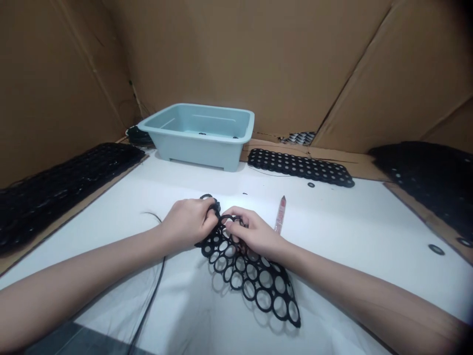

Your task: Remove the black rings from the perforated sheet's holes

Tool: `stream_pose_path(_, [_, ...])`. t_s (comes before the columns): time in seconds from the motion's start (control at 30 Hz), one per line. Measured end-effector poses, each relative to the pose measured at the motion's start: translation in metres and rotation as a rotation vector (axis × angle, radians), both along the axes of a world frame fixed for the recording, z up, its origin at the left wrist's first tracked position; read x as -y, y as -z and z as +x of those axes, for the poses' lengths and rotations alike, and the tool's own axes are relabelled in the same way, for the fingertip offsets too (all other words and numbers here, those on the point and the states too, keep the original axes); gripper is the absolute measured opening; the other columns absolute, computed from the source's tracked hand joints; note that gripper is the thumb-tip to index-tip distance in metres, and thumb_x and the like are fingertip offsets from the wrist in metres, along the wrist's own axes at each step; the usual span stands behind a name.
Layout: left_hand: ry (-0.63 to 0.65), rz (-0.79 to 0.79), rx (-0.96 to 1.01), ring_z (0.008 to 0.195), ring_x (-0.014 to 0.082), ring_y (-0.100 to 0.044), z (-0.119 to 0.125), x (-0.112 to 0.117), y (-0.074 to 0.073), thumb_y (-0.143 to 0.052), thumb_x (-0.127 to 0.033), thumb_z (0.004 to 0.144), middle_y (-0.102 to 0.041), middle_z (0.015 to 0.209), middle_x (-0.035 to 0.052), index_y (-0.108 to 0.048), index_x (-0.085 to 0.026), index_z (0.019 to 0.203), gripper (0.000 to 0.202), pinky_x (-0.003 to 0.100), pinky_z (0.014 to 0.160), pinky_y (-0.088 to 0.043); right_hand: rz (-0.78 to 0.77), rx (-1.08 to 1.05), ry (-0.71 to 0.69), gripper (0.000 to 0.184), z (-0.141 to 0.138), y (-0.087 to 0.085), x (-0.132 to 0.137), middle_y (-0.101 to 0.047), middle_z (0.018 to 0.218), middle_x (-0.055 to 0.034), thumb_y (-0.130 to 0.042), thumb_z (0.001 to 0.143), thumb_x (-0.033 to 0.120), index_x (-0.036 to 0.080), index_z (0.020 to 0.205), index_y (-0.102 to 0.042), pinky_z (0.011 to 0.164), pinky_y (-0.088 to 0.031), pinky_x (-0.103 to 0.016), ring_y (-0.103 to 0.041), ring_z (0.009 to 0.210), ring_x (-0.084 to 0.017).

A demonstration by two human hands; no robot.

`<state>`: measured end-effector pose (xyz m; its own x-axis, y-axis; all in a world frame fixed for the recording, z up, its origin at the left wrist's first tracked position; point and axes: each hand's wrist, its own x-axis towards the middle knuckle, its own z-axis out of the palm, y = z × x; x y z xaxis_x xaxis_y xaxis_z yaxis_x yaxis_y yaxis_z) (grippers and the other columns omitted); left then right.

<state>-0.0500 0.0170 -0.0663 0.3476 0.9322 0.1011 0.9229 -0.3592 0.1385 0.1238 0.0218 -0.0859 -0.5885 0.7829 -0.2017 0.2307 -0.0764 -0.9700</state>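
Observation:
A black mesh of joined rings [249, 290] hangs between my hands over the white table, its lower right end slanting toward me. My left hand [194, 221] is closed round the bunched upper left end of the mesh. With thumb and fingers my right hand [254, 229] pinches its upper edge, close beside the left. Some rings are hidden behind my fingers. A thin black cord [157, 286] runs from near my left wrist down to the table's front edge.
A light blue basin [199, 148] stands at the back, a few small dark pieces inside. A flat black ring panel [301, 166] lies right of it. Nearer are a pointed tool with a reddish handle [281, 214] and a loose ring [436, 249]. Dark piles [66, 177] flank both sides.

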Motion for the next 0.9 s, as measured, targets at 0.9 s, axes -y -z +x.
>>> stream_pose_path(0.9, [0.053,-0.129,0.18,0.065,0.0181,-0.054,0.003,0.0,0.007,-0.023,-0.038,0.089,-0.059,0.074,0.0043,-0.047,-0.018,0.087,0.031,0.028,0.057,-0.034,-0.228,-0.3,0.038,0.006,-0.003,0.003,-0.001,-0.052,0.065,0.0031,-0.038,0.086,0.024,0.019,0.089,-0.04,0.044,-0.03,-0.019,-0.045,0.041,-0.005])
